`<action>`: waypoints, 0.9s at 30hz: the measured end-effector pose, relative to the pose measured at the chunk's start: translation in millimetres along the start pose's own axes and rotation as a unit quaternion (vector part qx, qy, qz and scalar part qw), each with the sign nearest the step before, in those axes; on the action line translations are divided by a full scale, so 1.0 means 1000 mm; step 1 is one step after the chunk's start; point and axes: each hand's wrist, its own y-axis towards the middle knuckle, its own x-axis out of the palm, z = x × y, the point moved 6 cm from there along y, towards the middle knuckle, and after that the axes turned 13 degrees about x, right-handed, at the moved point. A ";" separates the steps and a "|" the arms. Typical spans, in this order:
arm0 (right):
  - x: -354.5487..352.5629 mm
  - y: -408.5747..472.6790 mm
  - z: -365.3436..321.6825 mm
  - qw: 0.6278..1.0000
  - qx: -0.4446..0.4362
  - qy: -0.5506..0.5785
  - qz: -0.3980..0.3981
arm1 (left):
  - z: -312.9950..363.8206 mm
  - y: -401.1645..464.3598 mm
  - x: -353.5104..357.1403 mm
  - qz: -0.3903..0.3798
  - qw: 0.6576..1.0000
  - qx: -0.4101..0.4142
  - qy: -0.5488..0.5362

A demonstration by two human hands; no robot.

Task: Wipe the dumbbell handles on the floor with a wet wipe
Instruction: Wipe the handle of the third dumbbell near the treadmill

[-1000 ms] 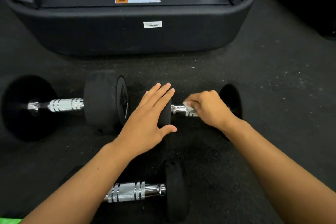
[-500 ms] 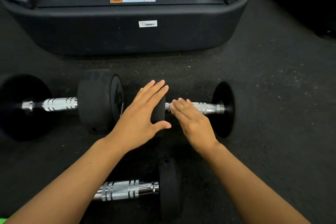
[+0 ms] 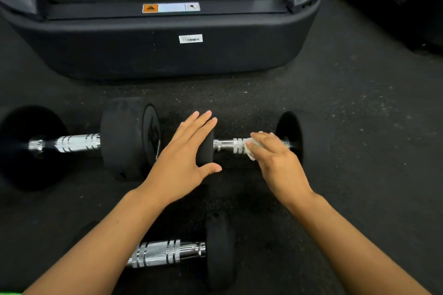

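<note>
Three black dumbbells with chrome handles lie on the dark rubber floor. My left hand [image 3: 184, 155] rests flat, fingers straight, on the left weight [image 3: 206, 151] of the small middle dumbbell. My right hand [image 3: 275, 160] presses a white wet wipe [image 3: 249, 151] onto that dumbbell's handle [image 3: 226, 144], near its right weight [image 3: 291, 136]; the thumb is hidden. A larger dumbbell [image 3: 76, 142] lies to the left. A third dumbbell [image 3: 165, 251] lies close to me, partly under my left forearm.
The black rear end of a treadmill [image 3: 167, 55] stands just beyond the dumbbells. Another dark machine [image 3: 395, 2] fills the top right corner. Open floor [image 3: 359, 151] stretches to the right.
My right hand slid the wipe left along the small dumbbell's handle, then back to the right toward the outer weight. My left hand stayed on the left weight.
</note>
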 end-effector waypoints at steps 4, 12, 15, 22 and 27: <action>-0.044 -0.009 -0.029 0.999 -0.028 0.023 0.034 | 0.027 0.006 -0.006 0.089 0.995 0.002 -0.049; -0.066 -0.007 -0.014 0.962 0.104 0.251 0.015 | 0.062 0.015 0.011 0.191 0.980 0.032 -0.049; -0.070 -0.001 0.001 0.983 0.090 0.162 0.006 | 0.061 0.026 0.023 0.159 0.986 0.047 0.010; -0.051 0.004 0.043 0.989 0.148 -0.018 -0.001 | 0.047 0.043 0.057 0.016 0.991 -0.045 0.126; -0.047 0.001 0.044 0.987 0.146 -0.061 0.042 | 0.036 0.042 0.077 0.028 0.995 -0.046 0.088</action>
